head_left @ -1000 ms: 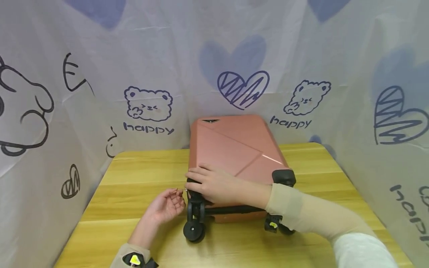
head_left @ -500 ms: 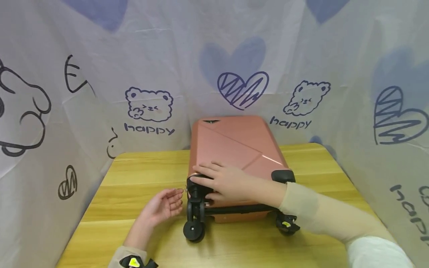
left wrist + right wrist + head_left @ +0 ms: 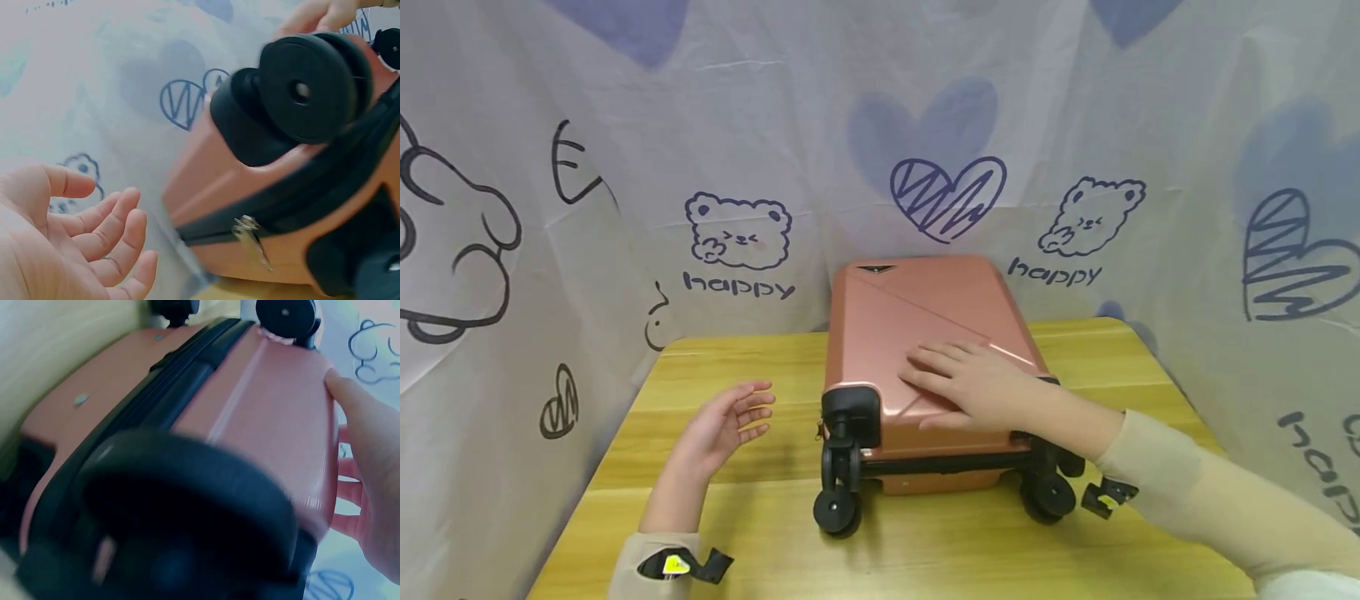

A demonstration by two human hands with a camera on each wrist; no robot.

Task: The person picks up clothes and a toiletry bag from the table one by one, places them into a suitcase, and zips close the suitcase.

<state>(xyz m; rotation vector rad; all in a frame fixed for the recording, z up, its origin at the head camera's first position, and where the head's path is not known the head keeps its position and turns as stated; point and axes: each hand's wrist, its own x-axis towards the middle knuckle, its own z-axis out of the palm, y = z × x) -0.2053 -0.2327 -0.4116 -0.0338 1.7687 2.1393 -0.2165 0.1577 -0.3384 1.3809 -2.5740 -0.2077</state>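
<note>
A pink hard-shell suitcase (image 3: pixel 925 317) lies flat on the table, its black wheels (image 3: pixel 837 510) toward the person. My right hand (image 3: pixel 966 385) rests on its upper face near the wheel end, fingers spread. To the left of the case, my left hand (image 3: pixel 722 429) hovers apart from it, palm turned inward and fingers loosely bent around nothing. A metal zipper pull (image 3: pixel 252 240) hangs from the black zipper on the case's side, seen in the left wrist view. The right wrist view shows the thumb (image 3: pixel 350 394) against the shell's edge.
The wooden table (image 3: pixel 737 367) extends on both sides of the suitcase. White cloth (image 3: pixel 737 125) printed with bears and hearts encloses the table at the back and sides. Black straps with yellow tags (image 3: pixel 676 565) sit on the wrists.
My left hand has let go of the zipper pull and moved left, away from the suitcase. My right hand has slid right from the left wheel corner to the middle of the case.
</note>
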